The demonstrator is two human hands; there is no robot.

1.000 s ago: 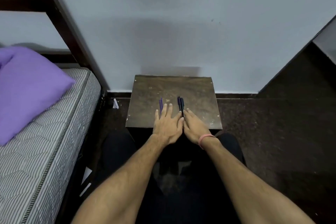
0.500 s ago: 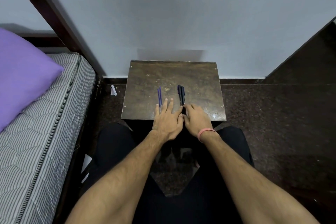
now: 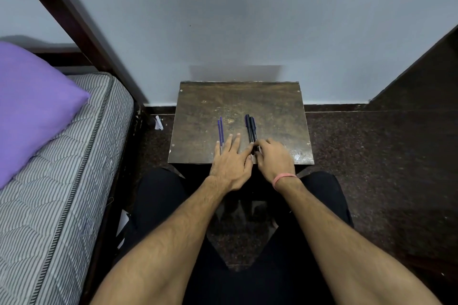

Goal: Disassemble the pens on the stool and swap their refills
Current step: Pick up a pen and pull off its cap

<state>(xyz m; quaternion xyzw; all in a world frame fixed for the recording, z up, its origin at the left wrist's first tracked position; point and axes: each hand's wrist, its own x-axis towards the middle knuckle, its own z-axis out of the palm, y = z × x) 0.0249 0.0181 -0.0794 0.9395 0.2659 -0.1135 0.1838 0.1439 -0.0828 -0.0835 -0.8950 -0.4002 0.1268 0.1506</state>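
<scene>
On the worn, dark brown square wooden stool [image 3: 272,101] set against the pale grey wall [image 3: 235,20], two pairs of pens lie side by side, all pointing away from the person. The two slim blue-purple pens [image 3: 220,131] rest left of centre, touching or nearly touching each other, and the two thicker black pens [image 3: 250,126] lie just to their right, also pressed together. The left hand [image 3: 231,163] lies flat on the near edge of the stool, fingers straight and spread — its outer fingertips cover the near ends of the blue-purple pens, and its index finger reaches across towards the black pair. The right hand [image 3: 273,160], with a pink band [image 3: 282,178] round its wrist, sits just beside the left, its fingers curled over the near ends of the black pens; whether thumb and fingers actually pinch a pen or only rest on it cannot be told, since the hand hides the contact. Both pairs of pens look whole, none taken apart. The person sits with dark-trousered knees either side of the stool's near edge. To the left stands a bed with a grey striped mattress [image 3: 62,181], a purple pillow [image 3: 32,106] and a dark wooden frame [image 3: 81,25] — a scrap of white paper [image 3: 158,122] lies on the speckled dark floor [image 3: 371,168] between bed and stool.
</scene>
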